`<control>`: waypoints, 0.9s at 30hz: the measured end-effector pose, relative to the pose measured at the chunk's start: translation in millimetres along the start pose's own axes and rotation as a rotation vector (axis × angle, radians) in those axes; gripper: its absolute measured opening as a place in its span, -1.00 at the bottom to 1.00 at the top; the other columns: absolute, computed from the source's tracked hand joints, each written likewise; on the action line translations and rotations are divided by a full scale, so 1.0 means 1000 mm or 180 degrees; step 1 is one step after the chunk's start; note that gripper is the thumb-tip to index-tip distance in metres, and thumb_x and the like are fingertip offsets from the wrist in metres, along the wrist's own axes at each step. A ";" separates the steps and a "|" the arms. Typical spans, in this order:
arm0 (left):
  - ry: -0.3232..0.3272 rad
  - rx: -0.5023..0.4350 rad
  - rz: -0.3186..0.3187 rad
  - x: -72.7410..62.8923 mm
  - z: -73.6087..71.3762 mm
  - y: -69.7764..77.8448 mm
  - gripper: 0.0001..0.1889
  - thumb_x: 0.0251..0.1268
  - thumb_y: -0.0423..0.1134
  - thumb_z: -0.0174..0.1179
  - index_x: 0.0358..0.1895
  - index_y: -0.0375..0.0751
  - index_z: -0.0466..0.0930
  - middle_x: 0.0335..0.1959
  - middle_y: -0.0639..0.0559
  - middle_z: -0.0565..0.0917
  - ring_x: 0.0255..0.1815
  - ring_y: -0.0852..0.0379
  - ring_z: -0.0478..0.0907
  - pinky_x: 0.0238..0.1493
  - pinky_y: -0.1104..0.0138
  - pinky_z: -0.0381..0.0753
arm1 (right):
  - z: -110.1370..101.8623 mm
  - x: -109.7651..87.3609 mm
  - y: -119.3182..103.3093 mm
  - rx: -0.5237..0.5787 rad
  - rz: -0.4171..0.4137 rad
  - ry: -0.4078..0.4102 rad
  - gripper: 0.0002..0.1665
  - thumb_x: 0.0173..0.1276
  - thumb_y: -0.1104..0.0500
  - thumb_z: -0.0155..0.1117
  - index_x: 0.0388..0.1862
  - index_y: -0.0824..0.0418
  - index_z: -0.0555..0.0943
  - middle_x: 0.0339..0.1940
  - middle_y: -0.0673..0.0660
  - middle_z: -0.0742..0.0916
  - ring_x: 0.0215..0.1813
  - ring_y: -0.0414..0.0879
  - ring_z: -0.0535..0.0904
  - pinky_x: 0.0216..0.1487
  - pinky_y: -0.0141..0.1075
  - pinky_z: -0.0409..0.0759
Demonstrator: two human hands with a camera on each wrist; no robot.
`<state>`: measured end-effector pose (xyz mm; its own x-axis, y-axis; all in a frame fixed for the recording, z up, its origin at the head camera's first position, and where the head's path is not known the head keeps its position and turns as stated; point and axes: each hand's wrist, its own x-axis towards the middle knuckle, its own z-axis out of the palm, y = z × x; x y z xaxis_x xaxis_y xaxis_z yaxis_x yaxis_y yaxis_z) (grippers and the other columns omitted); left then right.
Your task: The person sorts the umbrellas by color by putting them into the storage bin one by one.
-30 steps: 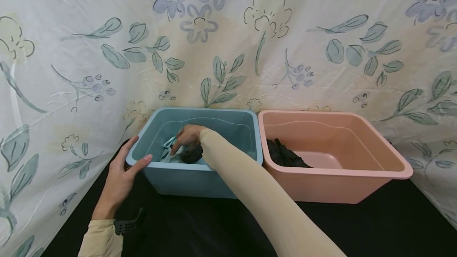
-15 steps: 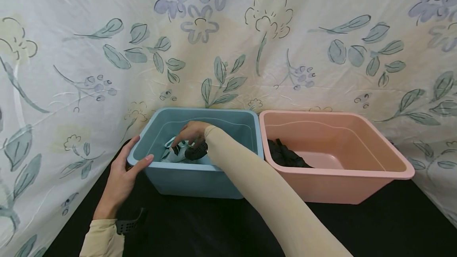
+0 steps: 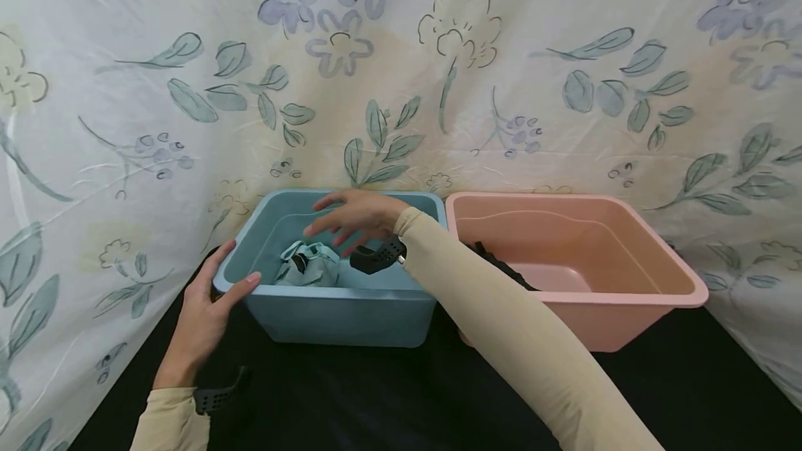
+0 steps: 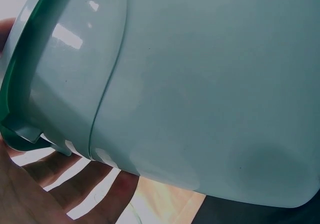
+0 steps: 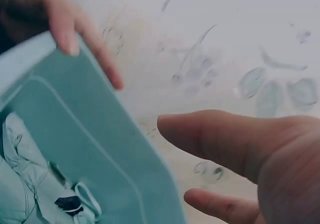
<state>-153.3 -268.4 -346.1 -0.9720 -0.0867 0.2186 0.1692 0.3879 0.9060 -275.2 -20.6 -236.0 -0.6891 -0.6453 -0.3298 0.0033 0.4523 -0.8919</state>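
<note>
At the left corner of the blue bin (image 3: 338, 293), my left hand (image 3: 202, 312) grips the rim, thumb on top and fingers along the outside wall. The left wrist view shows those fingers (image 4: 85, 181) against the bin's outer side. Inside the bin lies a crumpled light blue-green fabric item (image 3: 316, 271) with a cord loop and a small black patch; its kind does not show. My right hand (image 3: 363, 218) hovers over the bin, just above and right of the fabric, fingers spread and holding nothing. In the right wrist view its thumb (image 5: 215, 139) stands apart from the bin.
A pink bin (image 3: 626, 298) stands close against the blue bin's right side. Black fabric (image 3: 504, 268) lies in its left part, partly hidden by my right sleeve. A floral curtain (image 3: 401, 75) hangs behind both bins, which sit on a black surface (image 3: 326, 395).
My right hand has risen off the fabric and moved right, its fingers spreading, leaving the fabric in the blue bin. My left hand keeps its place on the rim.
</note>
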 end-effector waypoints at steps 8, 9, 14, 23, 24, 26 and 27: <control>0.0016 0.0025 -0.0054 0.001 -0.003 -0.004 -0.17 0.52 -0.04 0.15 0.68 0.06 -0.14 0.61 -0.30 0.00 0.45 -0.37 0.14 0.30 -0.39 0.18 | -0.002 -0.045 0.008 0.0134 -0.0359 0.0075 -0.30 0.43 0.17 0.37 0.51 0.06 0.38 0.18 0.18 0.63 0.13 0.10 0.61 -0.03 -0.06 0.71; 0.0017 0.0028 -0.0058 0.001 -0.004 -0.005 -0.17 0.52 -0.04 0.15 0.68 0.06 -0.14 0.60 -0.31 0.01 0.45 -0.37 0.14 0.29 -0.39 0.18 | -0.002 -0.051 0.010 0.0133 -0.0397 0.0087 -0.29 0.43 0.17 0.38 0.51 0.06 0.37 0.18 0.20 0.63 0.13 0.09 0.61 -0.03 -0.06 0.70; 0.0035 0.0053 -0.0064 0.000 -0.005 -0.005 -0.16 0.52 -0.04 0.15 0.68 0.04 -0.14 0.60 -0.33 0.01 0.44 -0.39 0.14 0.29 -0.40 0.18 | -0.002 -0.085 0.026 0.0155 -0.0615 0.0152 -0.27 0.42 0.18 0.39 0.52 0.02 0.37 0.28 0.20 0.56 0.14 0.06 0.64 0.02 -0.07 0.69; 0.0112 0.0126 -0.0076 -0.002 -0.008 -0.005 -0.09 0.49 -0.02 0.17 0.68 0.03 -0.24 0.60 -0.35 -0.04 0.45 -0.42 0.09 0.32 -0.40 0.13 | -0.002 -0.153 0.064 0.0187 -0.0842 0.0609 -0.29 0.40 0.10 0.41 0.49 -0.03 0.42 0.30 0.14 0.58 0.26 0.07 0.56 0.19 -0.02 0.59; 0.0132 0.0157 -0.0071 -0.002 -0.008 -0.005 -0.08 0.49 -0.02 0.17 0.68 0.02 -0.27 0.60 -0.36 -0.04 0.45 -0.42 0.09 0.32 -0.40 0.12 | -0.002 -0.161 0.069 0.0188 -0.0848 0.0700 -0.30 0.41 0.08 0.41 0.49 -0.03 0.42 0.29 0.15 0.59 0.27 0.09 0.55 0.19 -0.01 0.59; 0.0175 0.0246 -0.0034 -0.004 -0.008 -0.003 -0.05 0.48 -0.01 0.17 0.68 -0.01 -0.31 0.59 -0.39 -0.04 0.45 -0.42 0.09 0.32 -0.40 0.11 | 0.001 -0.178 0.080 0.0114 -0.0833 0.0958 -0.33 0.41 0.04 0.41 0.47 -0.05 0.45 0.27 0.13 0.61 0.26 0.07 0.55 0.20 -0.03 0.58; 0.0207 0.0331 -0.0011 -0.005 -0.008 -0.002 -0.03 0.47 0.00 0.18 0.68 -0.01 -0.33 0.59 -0.40 -0.03 0.45 -0.43 0.09 0.32 -0.41 0.10 | 0.003 -0.188 0.086 0.0079 -0.0847 0.1086 -0.35 0.41 0.04 0.41 0.45 -0.05 0.47 0.26 0.13 0.63 0.25 0.07 0.57 0.19 -0.05 0.59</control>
<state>-146.9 -276.1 -345.7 -0.9593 -0.1462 0.2417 0.1448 0.4802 0.8651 -143.2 137.5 -252.1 -0.8684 -0.4950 0.0302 -0.1924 0.2801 -0.9405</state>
